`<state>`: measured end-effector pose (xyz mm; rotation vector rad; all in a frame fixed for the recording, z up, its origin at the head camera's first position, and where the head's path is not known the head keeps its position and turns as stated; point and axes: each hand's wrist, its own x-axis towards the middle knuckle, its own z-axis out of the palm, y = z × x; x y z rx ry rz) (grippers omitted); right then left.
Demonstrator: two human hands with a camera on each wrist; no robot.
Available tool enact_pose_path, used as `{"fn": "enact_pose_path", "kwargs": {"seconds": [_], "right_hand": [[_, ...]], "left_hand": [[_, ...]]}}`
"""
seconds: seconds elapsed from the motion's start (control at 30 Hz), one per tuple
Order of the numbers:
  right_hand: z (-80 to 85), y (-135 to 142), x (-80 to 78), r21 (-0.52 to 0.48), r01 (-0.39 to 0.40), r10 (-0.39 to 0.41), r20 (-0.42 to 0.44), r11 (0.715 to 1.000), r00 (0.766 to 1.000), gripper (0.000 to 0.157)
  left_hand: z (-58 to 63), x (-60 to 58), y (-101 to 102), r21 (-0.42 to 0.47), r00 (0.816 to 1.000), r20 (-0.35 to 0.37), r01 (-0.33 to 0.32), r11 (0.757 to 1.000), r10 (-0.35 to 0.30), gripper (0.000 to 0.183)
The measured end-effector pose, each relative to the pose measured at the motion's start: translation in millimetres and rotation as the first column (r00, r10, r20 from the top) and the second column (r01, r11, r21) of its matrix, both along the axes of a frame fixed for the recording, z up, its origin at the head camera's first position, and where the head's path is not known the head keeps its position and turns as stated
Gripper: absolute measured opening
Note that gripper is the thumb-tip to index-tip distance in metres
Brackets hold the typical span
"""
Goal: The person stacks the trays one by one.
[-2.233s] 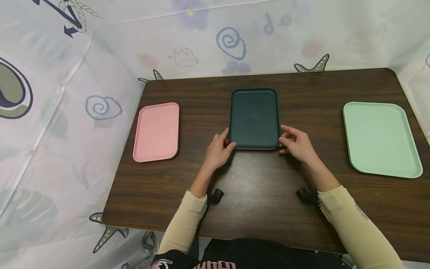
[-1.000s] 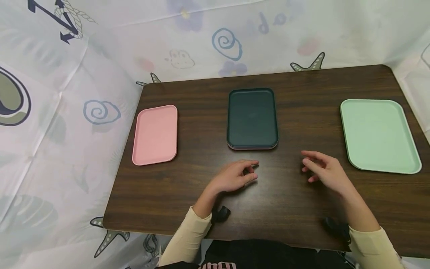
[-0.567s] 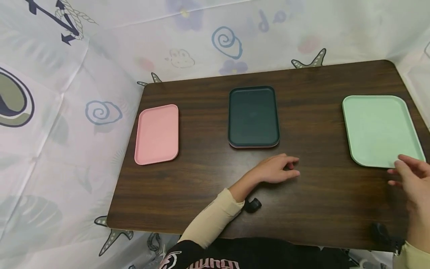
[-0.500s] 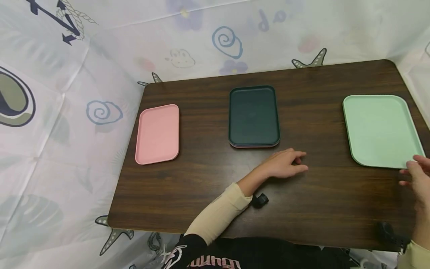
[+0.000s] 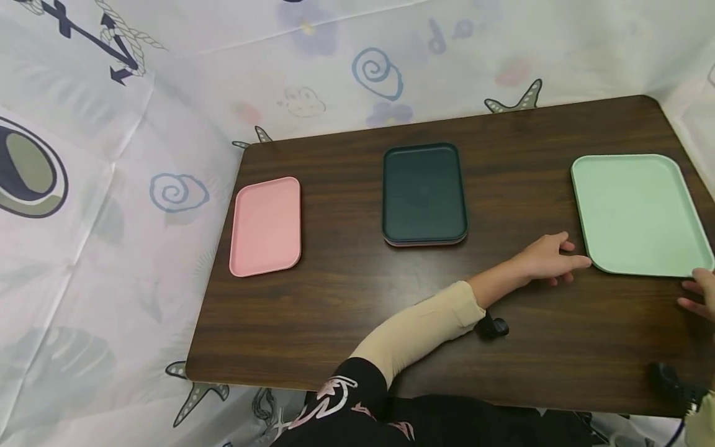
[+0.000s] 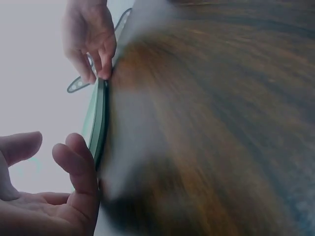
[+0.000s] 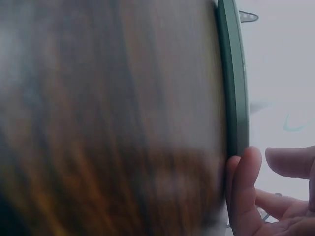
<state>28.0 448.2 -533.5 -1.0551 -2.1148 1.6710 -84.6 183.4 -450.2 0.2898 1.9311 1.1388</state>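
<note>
A light green square tray [image 5: 639,214] lies flat at the right of the table. My left hand [image 5: 550,257], fingers spread and thumb apart, is at its near left corner. In the left wrist view the fingers [image 6: 81,162] sit right beside the tray's rim [image 6: 100,118]. My right hand [image 5: 705,295], partly cut off by the frame, is at the near right corner. The right wrist view has its fingertips [image 7: 246,162] against the end of the tray's edge [image 7: 236,83], the thumb held away from them.
A dark green rectangular tray [image 5: 424,192] lies mid-table, with a pinkish edge [image 5: 426,244] showing beneath it. Toward the left end lies a pink tray [image 5: 266,226]. Patterned white cloth [image 5: 184,124] stands behind and left of the brown table [image 5: 335,335].
Both hands have left the dark green tray in the middle and moved right to the light green tray's near corners. The trays have kept their places on the table.
</note>
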Motion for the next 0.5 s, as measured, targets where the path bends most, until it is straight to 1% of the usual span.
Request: {"fn": "enact_pose_path", "kwargs": {"seconds": [0.07,0.1,0.13,0.2,0.3,0.33,0.4,0.47,0.5], "right_hand": [[-0.7,1.6,-2.1,-0.009,-0.029,0.029,-0.028,1.000,0.999,0.030],[-0.9,2.3,-2.5,-0.045,-0.041,0.038,-0.050,0.998,0.998,0.032],[-1.2,2.4,-2.8,-0.046,-0.048,0.045,-0.057,0.998,0.997,0.034],[-1.4,1.8,-3.0,-0.038,-0.050,0.048,-0.058,0.998,0.997,0.035],[-1.6,0.8,-2.4,-0.079,-0.049,0.041,-0.096,0.996,0.995,0.028],[-1.4,0.3,-2.5,-0.079,-0.049,0.041,-0.097,0.996,0.994,0.027],[-1.0,-0.2,-3.1,-0.127,-0.059,0.043,-0.122,0.990,0.992,0.026],[-0.1,-0.6,-3.5,-0.191,-0.079,0.050,-0.152,0.978,0.987,0.027],[0.4,-1.1,-3.3,-0.197,-0.084,0.055,-0.146,0.977,0.988,0.031]], "left_hand": [[1.8,0.1,2.6,0.019,0.998,0.044,-0.047,0.999,0.046,0.069],[2.5,-0.2,3.6,0.023,0.997,0.056,-0.055,0.998,0.054,0.069],[3.4,-0.5,4.3,0.028,0.996,0.068,-0.059,0.998,0.057,0.069],[5.0,-1.3,5.2,0.040,0.994,0.093,-0.052,0.998,0.048,0.069],[5.4,-2.3,6.5,0.049,0.993,0.114,-0.023,0.999,0.017,0.066],[5.4,-2.8,6.6,0.052,0.993,0.120,-0.017,0.998,0.011,0.065],[5.0,-3.8,6.6,0.050,0.992,0.123,-0.015,0.999,0.009,0.063],[4.3,-5.1,6.2,0.047,0.993,0.113,-0.019,0.999,0.014,0.062],[3.9,-5.6,5.9,0.047,0.994,0.110,-0.025,0.999,0.020,0.062]]}}
